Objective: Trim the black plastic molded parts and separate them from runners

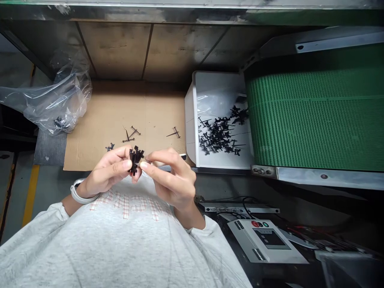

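Close to my chest, both hands meet around one small black plastic part (136, 159). My left hand (109, 171) pinches it from the left with thumb and fingers curled. My right hand (171, 178) pinches its right side with the fingertips. A white band sits on my left wrist (78, 194). Below the hands lies a brown cardboard sheet (120, 116) with a few loose black sprue pieces (130, 135). To the right, a white bin (210, 86) holds several more black parts (220, 134).
A green ribbed conveyor belt (312, 116) ends over the white bin at right. A clear plastic bag (57, 100) with a few black parts lies at the left. A grey control box (265, 240) with red and green buttons sits at lower right among cables.
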Tool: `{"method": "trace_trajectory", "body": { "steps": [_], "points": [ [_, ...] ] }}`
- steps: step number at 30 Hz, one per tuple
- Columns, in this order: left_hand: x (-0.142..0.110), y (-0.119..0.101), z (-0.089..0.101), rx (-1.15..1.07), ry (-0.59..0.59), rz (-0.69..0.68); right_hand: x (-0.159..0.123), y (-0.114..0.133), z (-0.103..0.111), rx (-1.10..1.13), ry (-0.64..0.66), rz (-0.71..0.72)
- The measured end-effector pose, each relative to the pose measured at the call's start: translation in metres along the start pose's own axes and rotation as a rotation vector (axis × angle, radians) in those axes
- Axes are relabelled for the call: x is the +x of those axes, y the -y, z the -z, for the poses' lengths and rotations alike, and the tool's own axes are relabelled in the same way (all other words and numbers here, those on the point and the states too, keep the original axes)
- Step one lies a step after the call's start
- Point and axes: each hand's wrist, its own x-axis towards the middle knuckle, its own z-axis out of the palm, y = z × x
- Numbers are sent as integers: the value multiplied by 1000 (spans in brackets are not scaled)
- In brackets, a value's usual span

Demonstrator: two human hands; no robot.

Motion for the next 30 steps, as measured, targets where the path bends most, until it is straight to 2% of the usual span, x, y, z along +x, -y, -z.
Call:
{"method": "trace_trajectory", "body": {
  "steps": [14,23,30],
  "points": [
    [2,0,0,7,-22,-6,-2,0,-4,-24,-27,-17],
    [2,3,1,-47,24,24,-5,-5,-6,51,-78,14],
    [0,2,1,-41,21,41,1,-2,1,29,-3,22]
  ]
}}
